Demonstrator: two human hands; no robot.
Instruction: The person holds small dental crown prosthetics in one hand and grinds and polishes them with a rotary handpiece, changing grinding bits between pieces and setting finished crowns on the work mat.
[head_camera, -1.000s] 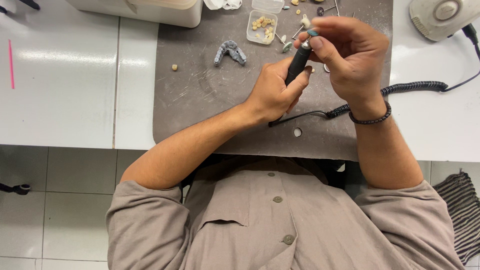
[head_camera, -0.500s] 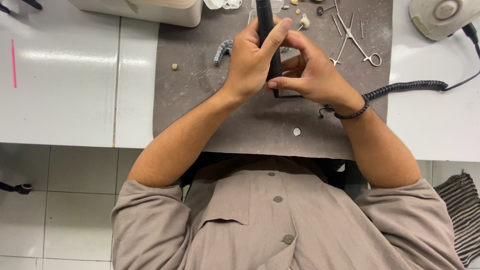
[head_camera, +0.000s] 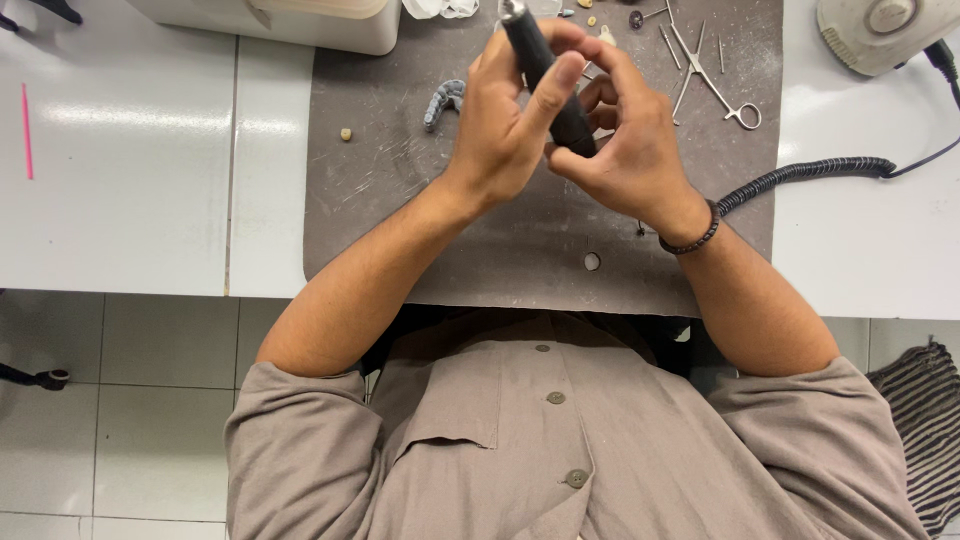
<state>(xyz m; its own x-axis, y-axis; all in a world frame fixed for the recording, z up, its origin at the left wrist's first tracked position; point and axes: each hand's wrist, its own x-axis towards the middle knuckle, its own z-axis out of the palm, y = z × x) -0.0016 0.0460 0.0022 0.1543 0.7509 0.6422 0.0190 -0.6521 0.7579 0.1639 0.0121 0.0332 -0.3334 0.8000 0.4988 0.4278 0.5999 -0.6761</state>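
Note:
My left hand (head_camera: 505, 125) grips a black rotary handpiece (head_camera: 545, 75), its metal tip pointing away from me over the grey work mat (head_camera: 400, 190). My right hand (head_camera: 625, 150) curls around the lower end of the same handpiece, fingers touching the left hand's thumb. A black coiled cord (head_camera: 800, 175) trails from under my right wrist to the right. A dark bead bracelet (head_camera: 690, 240) sits on my right wrist.
On the mat lie a grey dental cast (head_camera: 443, 100), metal scissors-like forceps (head_camera: 715, 85), thin metal picks (head_camera: 672, 45), a small tooth-like piece (head_camera: 346, 134) and a white disc (head_camera: 592, 262). A white box (head_camera: 270, 20) stands at the back, a white motor unit (head_camera: 885, 30) at the right.
Both hands moved left and away from me over the mat. The handpiece swung from tilted under the right hand to pointing away, held mainly by the left hand.

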